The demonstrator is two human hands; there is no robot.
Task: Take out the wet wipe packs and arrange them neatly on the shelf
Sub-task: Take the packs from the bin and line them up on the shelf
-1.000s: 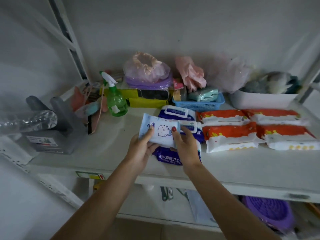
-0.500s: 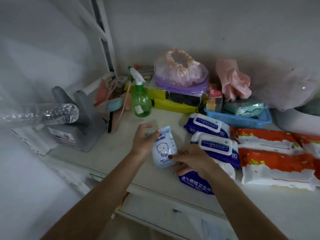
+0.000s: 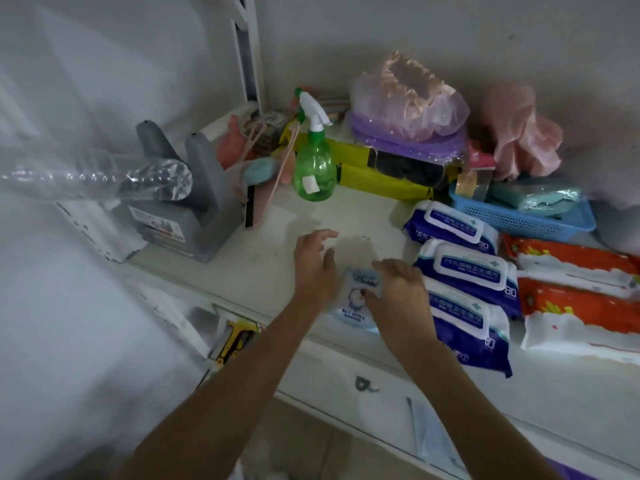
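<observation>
A small pale-blue wet wipe pack [image 3: 356, 301] with a cartoon baby lies flat near the front edge of the white shelf [image 3: 242, 271]. My left hand [image 3: 313, 265] rests at its left side with fingers spread. My right hand [image 3: 401, 292] grips its right edge. Right of it, three blue-and-white wipe packs [image 3: 467, 268] lie in a column. Further right are orange-and-white wipe packs [image 3: 575, 296].
A green spray bottle [image 3: 314, 168] stands behind the hands. A grey holder [image 3: 187, 209] with a clear plastic bottle [image 3: 104, 176] sits at the left. Yellow packs, bagged items and a blue basket [image 3: 519, 216] line the back wall.
The small pack has gone from held up in both hands to lying flat on the shelf, left of the blue packs. My left hand has loosened off it.
</observation>
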